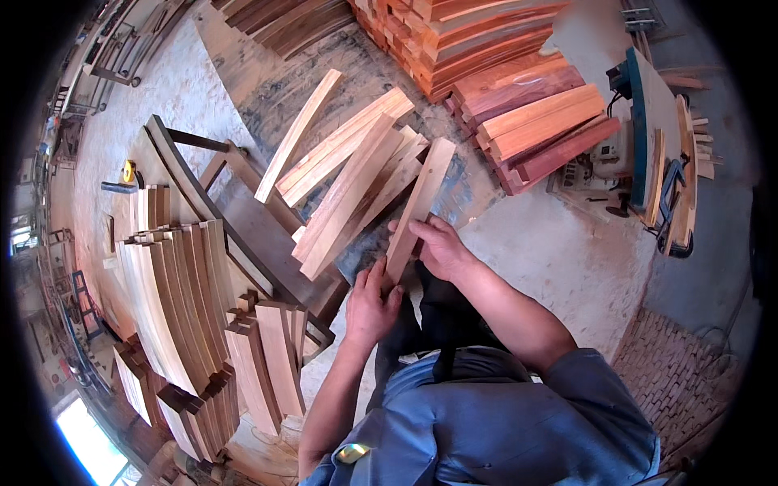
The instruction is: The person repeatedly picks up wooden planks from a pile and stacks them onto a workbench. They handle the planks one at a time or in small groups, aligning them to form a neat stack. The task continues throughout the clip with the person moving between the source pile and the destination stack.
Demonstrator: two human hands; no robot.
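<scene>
I hold a short curved slat of pale wood (pixel 423 194) in both hands, slanting up and away from me. My right hand (pixel 433 247) grips its lower half from the right side. My left hand (pixel 371 304) clasps the bottom end, fingers against the left edge. Just left of the slat lies a loose pile of similar curved slats (pixel 348 182) on the dusty floor. My dark trousers and blue shirt fill the lower middle of the view.
Curved slats (pixel 174 300) stand stacked on edge against a dark wooden frame (pixel 243 235) at left. Reddish wood pieces (pixel 535 121) are piled at the back right, beside a machine with a blue part (pixel 636 138). A yellow tape measure (pixel 127 171) lies far left. Brick paving (pixel 681 381) lies at right.
</scene>
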